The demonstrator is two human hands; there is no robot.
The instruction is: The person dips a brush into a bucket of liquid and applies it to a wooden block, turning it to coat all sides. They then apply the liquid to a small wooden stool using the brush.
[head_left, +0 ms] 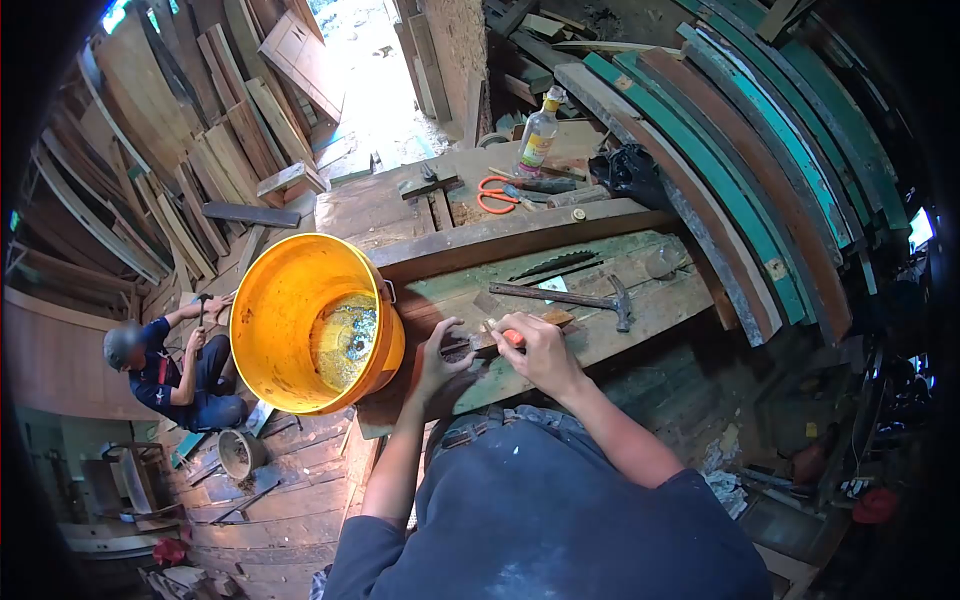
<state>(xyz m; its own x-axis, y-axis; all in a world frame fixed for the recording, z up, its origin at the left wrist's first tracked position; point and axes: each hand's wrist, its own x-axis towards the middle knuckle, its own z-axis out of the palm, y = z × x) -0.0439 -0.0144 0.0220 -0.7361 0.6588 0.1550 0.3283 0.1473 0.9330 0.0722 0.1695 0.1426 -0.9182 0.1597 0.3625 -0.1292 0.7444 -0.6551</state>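
My left hand (438, 358) curves its thumb and fingers around the near end of a small wooden block (484, 341) on the workbench. My right hand (545, 357) is closed around a tool with an orange handle (514, 338), held against the block; its working end is mostly hidden. Just beyond the hands, a claw hammer (572, 298) lies on the bench, its head to the right. Left of my left hand stands a big yellow bucket (390, 350), tilted in view, with residue on its bottom.
A toothed saw blade (556, 264) shows in a bench slot. Behind a long beam (520, 237) lie orange-handled pliers (497, 195) and a bottle (538, 135). Curved green and brown boards (720, 190) are stacked right. Another person (185, 365) crouches on the floor at left, near a small bucket (240, 455).
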